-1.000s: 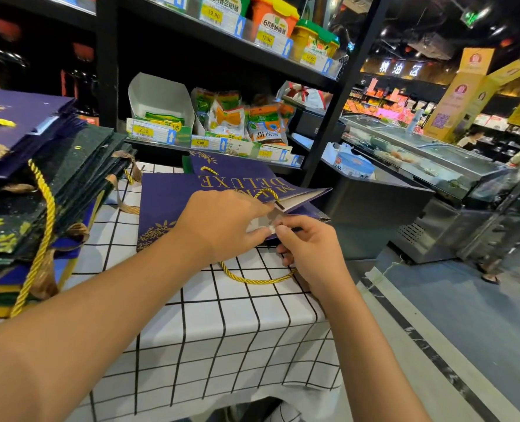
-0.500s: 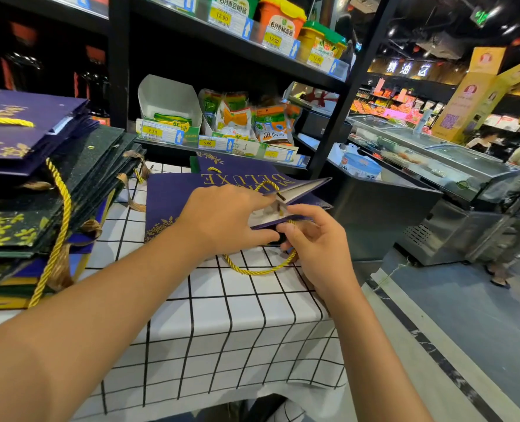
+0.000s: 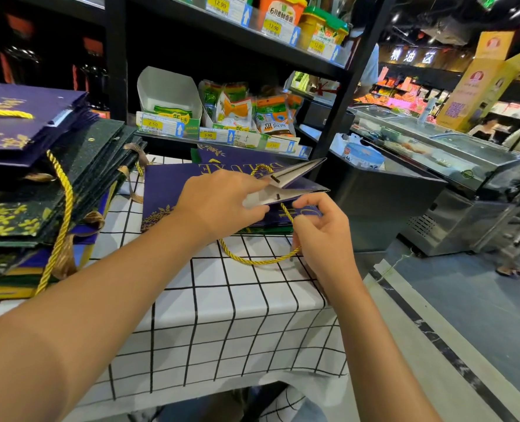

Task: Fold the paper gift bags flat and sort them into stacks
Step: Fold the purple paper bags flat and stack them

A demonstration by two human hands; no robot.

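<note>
A purple gift bag [image 3: 167, 190] with gold "DELUXE" lettering lies on its side on the checked tablecloth [image 3: 222, 306], its mouth gaping toward the right and showing the white inside. My left hand [image 3: 222, 205] lies on top of it and holds the near wall at the mouth between thumb and fingers. My right hand [image 3: 319, 233] pinches the bag's gold cord handle [image 3: 252, 261], which loops down over the cloth. Under this bag lie a few flat bags [image 3: 267, 229]. A tall stack of flat purple and dark green bags [image 3: 39, 178] sits at the left.
Black shop shelves [image 3: 222, 138] with snack packets and price tags stand right behind the table. The table's right edge drops to a tiled aisle. A steel chest freezer [image 3: 435, 178] stands to the right, with shoppers beyond it.
The bag's mouth has spread wider. My right hand has left the bag's edge and now pinches the gold cord handle. My left hand stays on the bag.
</note>
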